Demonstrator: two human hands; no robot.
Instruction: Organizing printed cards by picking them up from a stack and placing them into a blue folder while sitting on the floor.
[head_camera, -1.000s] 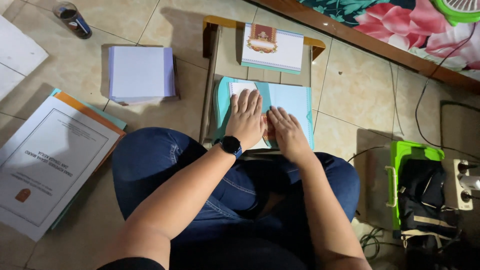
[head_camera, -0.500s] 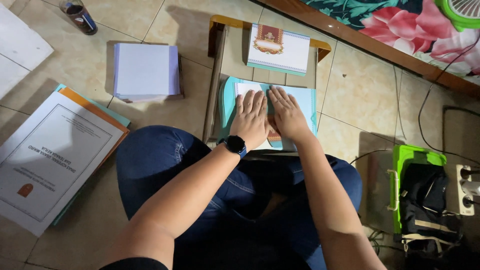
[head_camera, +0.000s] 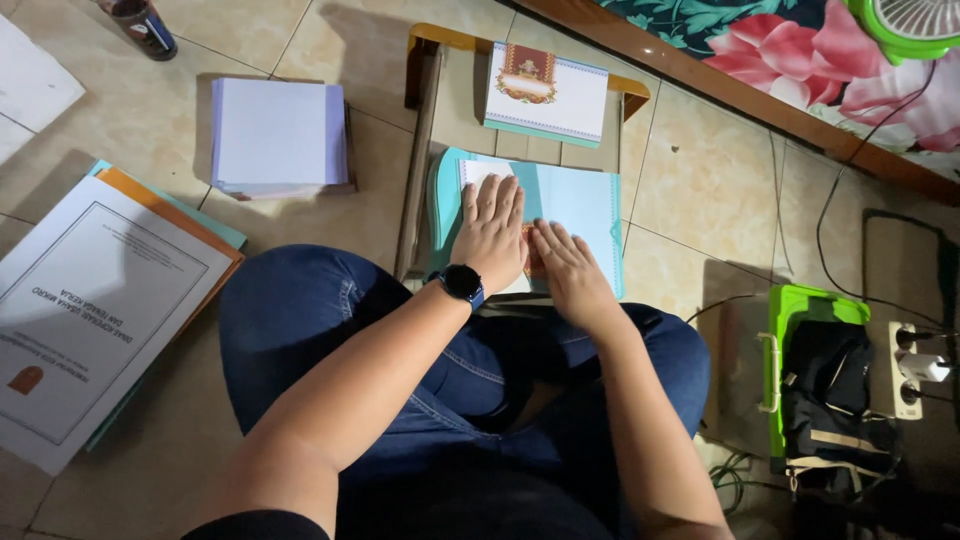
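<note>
A rectangular white cover sheet (head_camera: 95, 315) with a printed black frame and a small red emblem lies at left on orange and teal folders. A smartwatch screen (head_camera: 461, 281), round and dark, sits on the left wrist.

Two hands: the left hand (head_camera: 492, 230) and the right hand (head_camera: 567, 270), side by side just above centre. One wristwatch (head_camera: 462, 283) on the left wrist. One teal folder (head_camera: 575, 200) under the hands. One decorated card (head_camera: 546, 93) at twelve o'clock. One stack of white paper (head_camera: 278, 135) at ten o'clock. One pile of printed booklets (head_camera: 95, 300) at nine o'clock. One dark bottle (head_camera: 143, 25) at eleven o'clock. One green box (head_camera: 815, 385) and one power strip (head_camera: 912, 368) at four o'clock. One fan (head_camera: 905, 22) at one o'clock.
</note>
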